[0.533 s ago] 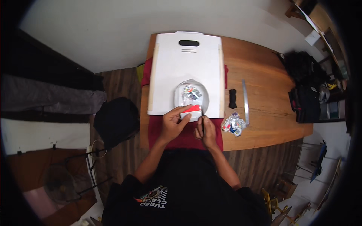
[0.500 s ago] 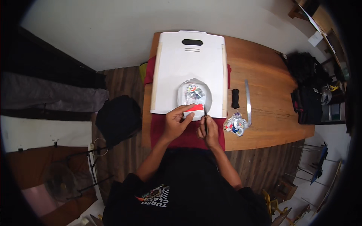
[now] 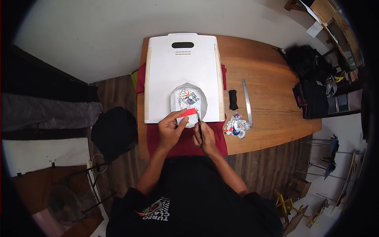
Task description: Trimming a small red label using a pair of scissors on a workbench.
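Observation:
My left hand (image 3: 169, 129) pinches a small red-and-white sheet (image 3: 187, 113) between thumb and fingers. My right hand (image 3: 207, 138) is closed around a pair of dark-handled scissors (image 3: 199, 127), whose blades meet the sheet's right end. Both hands are at the near edge of a round white container (image 3: 202, 95). Inside it lie colourful printed pieces (image 3: 188, 96), some with a clear, shiny look. The fingers hide part of the container's near rim and the sheet's left end.
Beneath the container is a large white board (image 3: 181, 71) with a handle slot, over dark red cloth (image 3: 158, 140) on a wooden table (image 3: 256, 75). To the right lie a black bundle (image 3: 233, 99), a metal ruler (image 3: 247, 102) and a pile of shiny cut-out pieces (image 3: 236, 127).
The whole view has shifted, so the table and board appear farther left. Both hands keep hold of the sheet and scissors at the container, with the blades still at the sheet's right end.

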